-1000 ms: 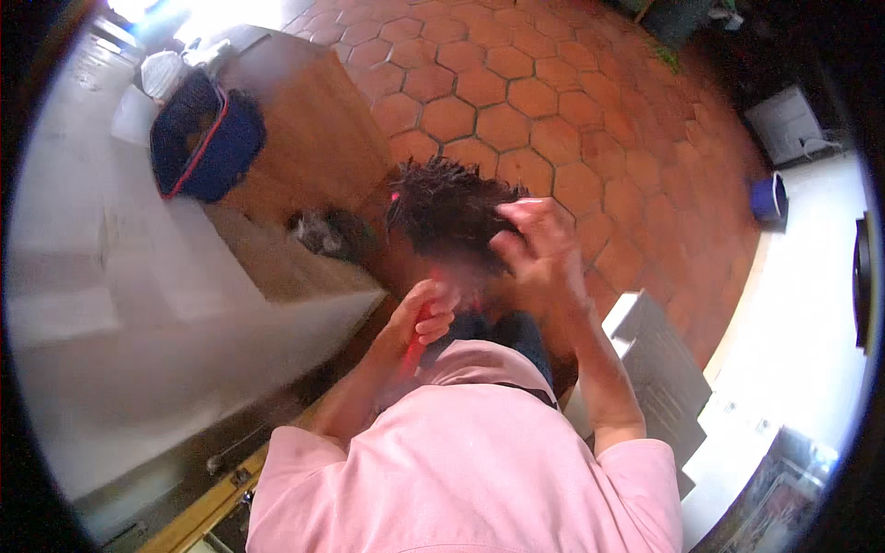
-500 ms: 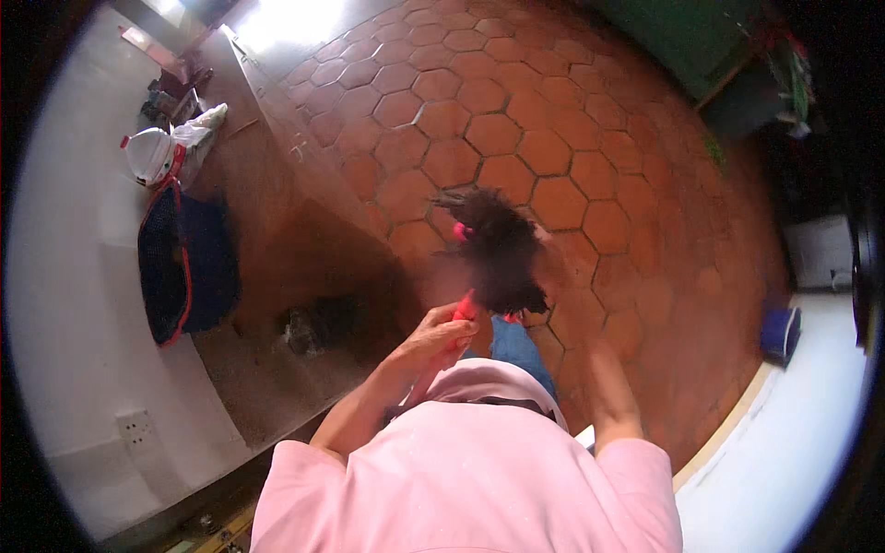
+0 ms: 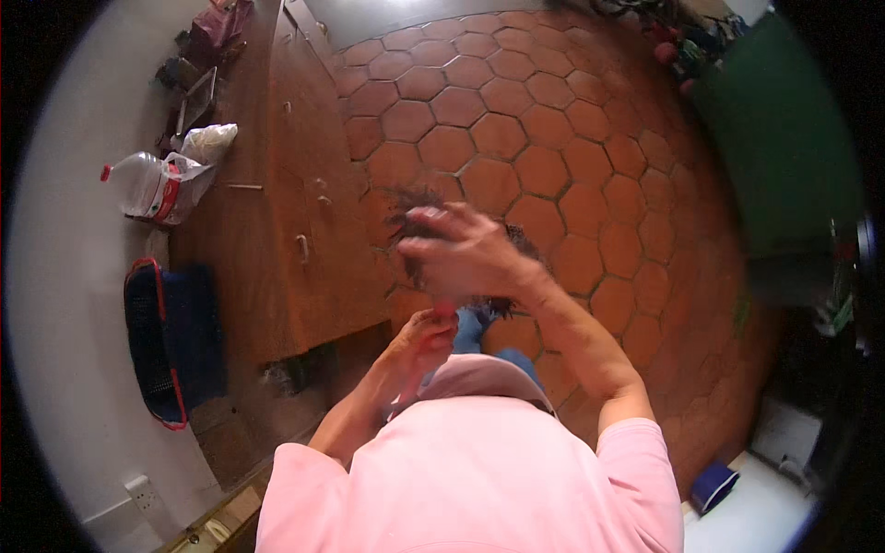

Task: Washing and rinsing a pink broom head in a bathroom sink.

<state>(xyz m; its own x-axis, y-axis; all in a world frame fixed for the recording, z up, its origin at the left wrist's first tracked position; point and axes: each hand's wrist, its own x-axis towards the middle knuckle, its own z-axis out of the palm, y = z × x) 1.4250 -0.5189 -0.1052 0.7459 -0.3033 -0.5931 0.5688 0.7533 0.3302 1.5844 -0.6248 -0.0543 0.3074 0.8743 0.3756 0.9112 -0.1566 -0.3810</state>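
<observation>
Low in front of my body, my left hand is wrapped round the red handle of a duster. The duster's dark, bushy head shows on both sides of my right hand, which covers its middle. The right hand's fingers look stretched out and apart over the dark tufts, blurred by motion. Whether they touch the tufts I cannot tell. Below the duster, part of my blue trousers shows.
A brown wooden cabinet stands at left, holding a clear plastic jug and a dark blue basket with red rim. Reddish hexagonal floor tiles spread ahead. A green surface is at far right, a blue container at lower right.
My right hand has swung from low on the right up and leftward over the duster's head. My left hand keeps its grip on the handle. The view has shifted.
</observation>
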